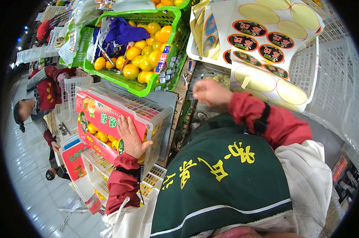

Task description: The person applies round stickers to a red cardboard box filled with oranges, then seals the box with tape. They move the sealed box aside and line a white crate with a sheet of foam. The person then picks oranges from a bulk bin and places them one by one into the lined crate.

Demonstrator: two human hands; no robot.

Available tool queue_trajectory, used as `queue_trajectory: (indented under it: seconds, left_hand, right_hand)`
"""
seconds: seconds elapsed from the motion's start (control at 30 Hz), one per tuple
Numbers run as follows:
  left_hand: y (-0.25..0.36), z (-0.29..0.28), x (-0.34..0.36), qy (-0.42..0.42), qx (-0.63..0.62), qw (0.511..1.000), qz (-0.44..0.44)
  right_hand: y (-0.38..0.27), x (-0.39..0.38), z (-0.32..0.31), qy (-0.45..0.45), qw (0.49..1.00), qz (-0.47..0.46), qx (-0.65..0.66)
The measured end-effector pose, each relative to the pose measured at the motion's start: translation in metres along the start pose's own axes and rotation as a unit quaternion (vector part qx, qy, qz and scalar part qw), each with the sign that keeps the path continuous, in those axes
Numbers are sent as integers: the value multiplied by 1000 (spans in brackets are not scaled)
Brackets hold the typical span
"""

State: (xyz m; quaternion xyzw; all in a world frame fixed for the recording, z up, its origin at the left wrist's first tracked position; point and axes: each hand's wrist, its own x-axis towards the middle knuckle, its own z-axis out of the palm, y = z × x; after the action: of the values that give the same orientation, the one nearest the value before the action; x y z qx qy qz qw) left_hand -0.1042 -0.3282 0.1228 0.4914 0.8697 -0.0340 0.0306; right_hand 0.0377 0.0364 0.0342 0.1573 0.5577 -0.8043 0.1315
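My left hand [132, 137] lies flat with spread fingers on a red fruit gift box [108, 115] printed with flowers and orange fruit. The box rests against a translucent plastic crate [157, 119]. My right hand [211, 92] hangs in front of my apron with its fingers curled together; anything in them is too small or hidden to make out. Close beside it is a sheet of oval stickers [263, 43], some black and red, others peeled off to leave pale yellow ovals. The sheet lies over a white basket [312, 75].
A green crate [138, 90] holds orange citrus fruit [142, 55], a purple cloth [122, 31] and a pen-like tool. More crates and another red box [74, 158] stand at the left. A co-worker in a red apron [48, 93] works beyond them.
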Motion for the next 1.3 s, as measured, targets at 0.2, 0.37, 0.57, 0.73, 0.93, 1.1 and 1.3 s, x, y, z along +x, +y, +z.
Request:
queue_trajectory:
  seconds: [0.2, 0.37, 0.57, 0.73, 0.93, 1.1, 1.3]
  left_hand:
    - [17, 0, 11, 5, -6, 999, -47]
    - [18, 2, 11, 19, -24, 997, -65]
    - [19, 6, 10, 32, -37, 995, -85]
    - [21, 1, 13, 42, -34, 995, -82]
    - [21, 7, 11, 43, -21, 995, -90]
    - [28, 1, 11, 63, -25, 994, -80]
    - [137, -4, 18, 221, -190, 956, -31]
  right_hand:
    - [11, 114, 30, 237, 946, -45, 218]
    - [39, 177, 35, 380, 888, -101, 237]
    - [45, 186, 21, 346, 887, -95, 290]
    - [35, 187, 14, 326, 897, -95, 282]
    - [48, 144, 9, 275, 917, -156, 241]
    - [67, 81, 34, 141, 930, -133, 313]
    - [51, 64, 55, 113, 923, -136, 341]
